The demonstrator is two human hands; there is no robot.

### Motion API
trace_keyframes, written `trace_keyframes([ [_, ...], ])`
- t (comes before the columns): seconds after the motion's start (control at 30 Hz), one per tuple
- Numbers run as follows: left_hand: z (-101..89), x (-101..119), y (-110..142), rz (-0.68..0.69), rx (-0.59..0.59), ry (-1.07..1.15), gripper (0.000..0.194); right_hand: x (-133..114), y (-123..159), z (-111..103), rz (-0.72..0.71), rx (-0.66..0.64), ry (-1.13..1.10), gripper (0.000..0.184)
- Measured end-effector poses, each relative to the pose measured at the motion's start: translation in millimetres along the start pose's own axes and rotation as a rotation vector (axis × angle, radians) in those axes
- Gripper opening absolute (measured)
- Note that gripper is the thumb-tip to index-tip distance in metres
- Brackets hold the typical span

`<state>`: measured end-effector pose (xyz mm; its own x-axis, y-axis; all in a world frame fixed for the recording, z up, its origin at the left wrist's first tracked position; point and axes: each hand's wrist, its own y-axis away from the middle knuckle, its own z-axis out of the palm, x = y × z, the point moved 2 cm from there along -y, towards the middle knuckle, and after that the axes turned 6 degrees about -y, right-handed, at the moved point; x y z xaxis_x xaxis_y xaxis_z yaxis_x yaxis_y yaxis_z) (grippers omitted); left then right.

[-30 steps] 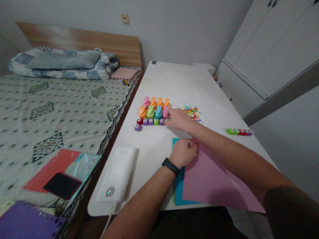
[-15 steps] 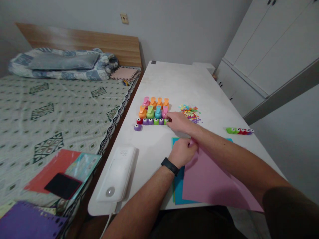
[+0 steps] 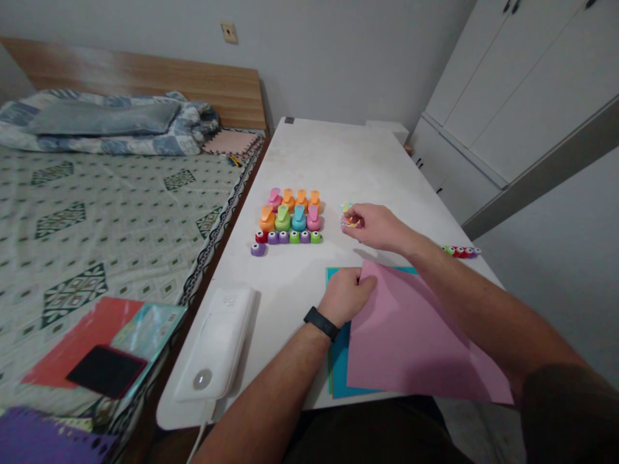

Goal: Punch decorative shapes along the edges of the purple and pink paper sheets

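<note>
Well, pinched a small heap of multicoloured paper cutouts [image 3: 351, 222] between closed fingertips of the right hand [image 3: 378, 227]; gripped a matte pink paper sheet [image 3: 416, 335] at its corner with the curled left hand [image 3: 345, 296].

pink paper [image 3: 416, 335] on teal paper [image 3: 341, 367], green-patterned mattress [image 3: 111, 212] w/ dark diamonds.

Craft punches [image 3: 290, 219] L of confetti [image 3: 346, 208]

A pink sheet [image 3: 411, 335] is laid askew over a teal sheet [image 3: 342, 361], which is left showing along its top and left edges. Both lie flat near the front of the white table [image 3: 338, 161], the pink corner overhanging its edge. Further up, a small heap of multicoloured confetti [image 3: 351, 219] is mostly hidden.
</note>
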<state>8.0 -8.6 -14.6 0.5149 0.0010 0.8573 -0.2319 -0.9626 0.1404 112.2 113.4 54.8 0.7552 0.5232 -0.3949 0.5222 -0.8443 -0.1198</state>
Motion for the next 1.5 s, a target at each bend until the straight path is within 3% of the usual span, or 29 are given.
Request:
trace_keyframes([
  [0.2,0.5,-2.0,-1.6,-0.022,-0.024,0.020,0.041,96.6,51.9,-52.1,0.186,-0.162,0.160,0.039],
  [0.33,-0.4,-1.3,-1.9,-0.035,-0.023,0.044,0.040,157.4,89.6,-70.8,0.293,-0.274,0.202,0.043],
  [0.43,-1.9,1.7,-0.8,-0.067,-0.015,0.072,0.038,180.7,110.6,-73.3,0.305,-0.303,0.245,0.043],
  [0.63,-3.8,5.8,0.7,-0.076,-0.002,0.071,0.036,196.4,126.5,-63.1,0.270,-0.310,0.374,0.029],
  [0.87,-2.7,5.1,0.6,-0.103,-0.003,0.096,0.036,191.4,127.3,-58.3,0.256,-0.246,0.355,0.020],
  [1.0,-0.6,1.5,-0.6,-0.082,-0.047,0.077,0.041,165.5,126.8,-62.9,0.289,-0.130,0.281,0.019],
  [1.17,1.1,-1.3,-1.5,-0.042,-0.073,0.037,0.045,121.1,123.2,-56.1,0.357,0.020,-0.083,0.026],
  [1.37,0.6,-0.5,-1.3,-0.015,-0.058,0.033,0.046,79.9,104.3,-20.7,0.215,-0.058,-0.676,0.041],
  [1.5,1.1,-0.5,-1.7,-0.007,-0.059,0.046,0.046,69.0,91.8,-3.1,0.136,-0.165,-0.818,0.048],
])
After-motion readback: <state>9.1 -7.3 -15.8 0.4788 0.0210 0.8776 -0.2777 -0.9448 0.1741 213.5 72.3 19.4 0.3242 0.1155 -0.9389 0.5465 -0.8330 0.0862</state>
